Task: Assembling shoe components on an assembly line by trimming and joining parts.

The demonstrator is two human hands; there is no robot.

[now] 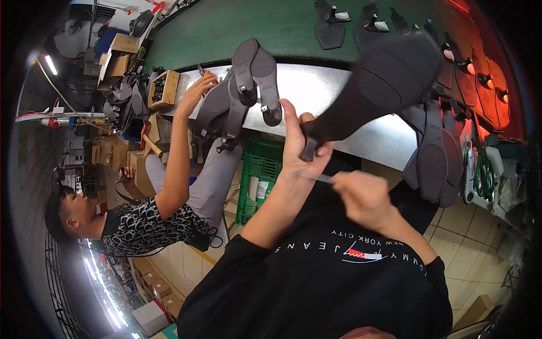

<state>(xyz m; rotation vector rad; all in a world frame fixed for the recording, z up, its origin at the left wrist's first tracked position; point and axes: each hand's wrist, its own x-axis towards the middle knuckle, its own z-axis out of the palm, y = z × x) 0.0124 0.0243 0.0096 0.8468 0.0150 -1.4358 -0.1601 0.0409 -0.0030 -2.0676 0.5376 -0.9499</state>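
Your left hand (297, 151) grips the large dark-brown shoe sole with a slim dark heel (381, 85) at its heel end. The fingers curl around the heel, with some fingertips showing past it, and the thumb stands out straight beside it. The sole is raised in front of you, above the near edge of the shiny silver metal bench top (307, 79); its broad toe end points up and to your right, underside facing you, somewhat blurred.

Your right hand (361, 195) is below the sole, its fingers folded into a fist and smeared by motion. A thin pale strip (316, 176) juts from it toward your left wrist; you cannot tell from the blur exactly what it is.

To the left of your left hand, a cluster of dark heeled soles (254, 68) leans at the bench edge. Beyond it, a co-worker's hand (195, 95) reaches to an orange-handled tool (209, 74), near an open light-wood box (164, 89). Under the bench edge is a green plastic crate (245, 192). On your right, more dark soles (433, 152) hang over the edge, near green-handled scissors (484, 176). A dark-green belt surface (220, 28) runs along behind the bench top.
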